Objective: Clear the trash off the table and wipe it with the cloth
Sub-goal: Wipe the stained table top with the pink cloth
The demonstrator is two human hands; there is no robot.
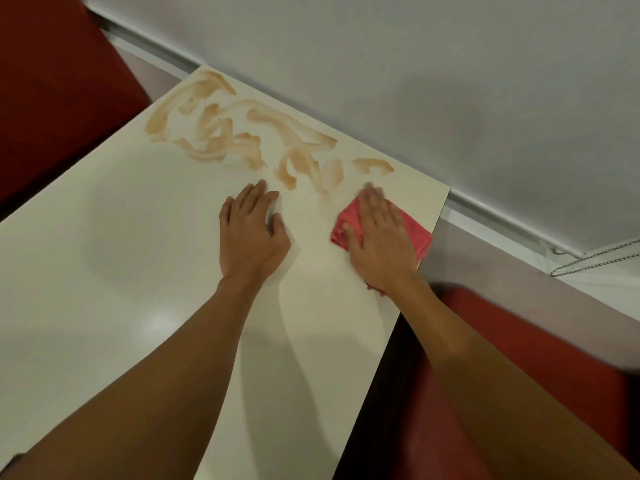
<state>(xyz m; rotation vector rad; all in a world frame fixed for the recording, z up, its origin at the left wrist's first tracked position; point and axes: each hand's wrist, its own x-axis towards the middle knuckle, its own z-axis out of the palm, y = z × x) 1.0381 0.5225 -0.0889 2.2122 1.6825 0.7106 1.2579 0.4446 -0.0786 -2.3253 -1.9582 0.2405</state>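
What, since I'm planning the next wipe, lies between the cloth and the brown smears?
Nothing visible. The right hand presses the pink cloth flat on the table, the brown smears start just beyond it, and the left hand rests off to the side.

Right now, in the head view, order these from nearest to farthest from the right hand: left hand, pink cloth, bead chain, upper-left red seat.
1. The pink cloth, under the right hand.
2. The left hand, beside it on the left.
3. The bead chain, off the table, right side.
4. The red seat, far upper left.
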